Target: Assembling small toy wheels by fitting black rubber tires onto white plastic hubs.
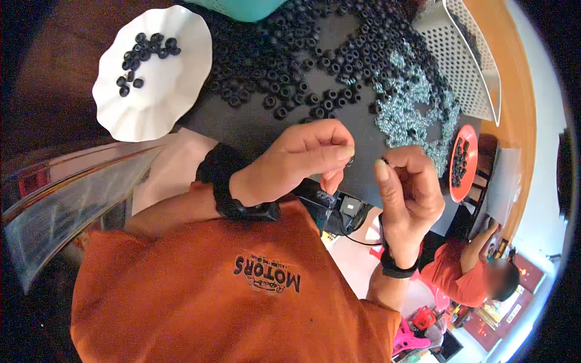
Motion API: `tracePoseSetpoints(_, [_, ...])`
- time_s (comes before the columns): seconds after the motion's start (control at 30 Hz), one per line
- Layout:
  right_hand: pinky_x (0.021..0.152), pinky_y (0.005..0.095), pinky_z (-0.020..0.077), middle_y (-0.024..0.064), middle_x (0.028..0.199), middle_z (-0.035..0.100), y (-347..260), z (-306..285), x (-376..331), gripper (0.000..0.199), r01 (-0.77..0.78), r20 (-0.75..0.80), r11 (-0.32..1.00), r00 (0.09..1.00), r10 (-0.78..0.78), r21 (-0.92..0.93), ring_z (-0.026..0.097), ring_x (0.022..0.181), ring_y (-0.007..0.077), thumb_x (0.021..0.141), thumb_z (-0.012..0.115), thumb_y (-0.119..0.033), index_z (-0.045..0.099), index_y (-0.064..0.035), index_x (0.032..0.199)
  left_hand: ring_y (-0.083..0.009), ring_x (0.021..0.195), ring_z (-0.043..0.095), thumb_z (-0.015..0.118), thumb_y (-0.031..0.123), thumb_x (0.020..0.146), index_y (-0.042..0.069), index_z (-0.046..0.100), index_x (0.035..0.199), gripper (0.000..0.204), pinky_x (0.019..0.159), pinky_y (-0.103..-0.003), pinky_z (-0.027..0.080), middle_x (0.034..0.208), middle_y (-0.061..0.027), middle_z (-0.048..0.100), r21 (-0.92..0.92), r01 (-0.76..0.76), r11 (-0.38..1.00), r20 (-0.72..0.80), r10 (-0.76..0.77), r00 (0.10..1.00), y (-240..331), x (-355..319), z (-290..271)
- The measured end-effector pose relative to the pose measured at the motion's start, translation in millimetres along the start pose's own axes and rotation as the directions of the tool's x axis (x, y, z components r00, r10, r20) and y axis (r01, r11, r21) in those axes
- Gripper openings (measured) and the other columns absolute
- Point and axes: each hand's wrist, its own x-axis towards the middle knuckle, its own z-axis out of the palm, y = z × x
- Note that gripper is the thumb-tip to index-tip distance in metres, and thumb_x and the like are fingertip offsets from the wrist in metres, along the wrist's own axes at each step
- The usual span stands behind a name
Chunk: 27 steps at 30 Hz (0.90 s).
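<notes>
My left hand (pixel 302 156) is held over the near side of the dark grey tabletop (pixel 357 130), thumb and forefinger pinched together. A tiny dark glint shows at those fingertips, too small to name. To its right, my right hand (pixel 414 192) is raised with the fingers curled. A small dark piece (pixel 385 161) pokes out between its thumb and forefinger; its kind cannot be made out. The two hands are apart. Beyond them spreads a mass of black ring-shaped parts (pixel 281 78), with a heap of small silvery metal pieces (pixel 402 115) at its right.
A white scalloped plate (pixel 172 91) with several black rings stands at the left. At the right are an orange-red plate (pixel 456 187) of small dark parts and a white perforated basket (pixel 457 66). A teal container (pixel 242 7) sits at the far edge. Another person (pixel 457 269) is at the lower right.
</notes>
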Motion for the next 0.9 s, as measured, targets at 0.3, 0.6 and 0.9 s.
tracePoseSetpoints(0.3, [0.063,0.0302,0.0463,0.0119,0.08,0.061,11,-7,-22,0.018,0.156,0.059,0.981,0.987,-0.15,-0.114,0.058,0.071,0.0222,0.074,0.067,0.006,0.064,0.0025,0.091,-0.0097,0.061,0.054,0.049,0.019,0.095,0.004,0.053,0.097,0.016,0.054,-0.021,0.037,0.069,-0.0019,0.053,0.01,0.018,1.0,0.052,-0.019,0.998,-11,8,6])
tracePoseSetpoints(0.6, [0.057,0.0264,0.0468,0.0123,0.081,0.063,23,-4,-29,0.018,0.167,-0.005,0.981,0.986,-0.168,-0.099,0.059,0.066,0.0203,0.072,0.072,0.004,0.061,-0.0001,0.085,-0.0103,0.063,0.055,0.049,0.016,0.094,0.003,0.052,0.096,0.014,0.057,-0.023,0.041,0.073,-0.0025,0.055,-0.019,0.012,1.0,0.097,-0.01,0.995,-16,9,3])
tracePoseSetpoints(0.9, [0.059,0.0319,0.0508,0.0134,0.082,0.064,20,-5,-29,0.023,0.33,0.043,0.909,0.943,-0.33,-0.254,0.063,0.07,0.0256,0.071,0.074,-0.001,0.06,-0.001,0.089,-0.0054,0.064,0.052,0.051,0.021,0.096,0.004,0.052,0.094,0.017,0.057,-0.021,0.042,0.073,0.0019,0.052,-0.022,0.036,0.999,0.139,-0.032,0.99,-14,7,2])
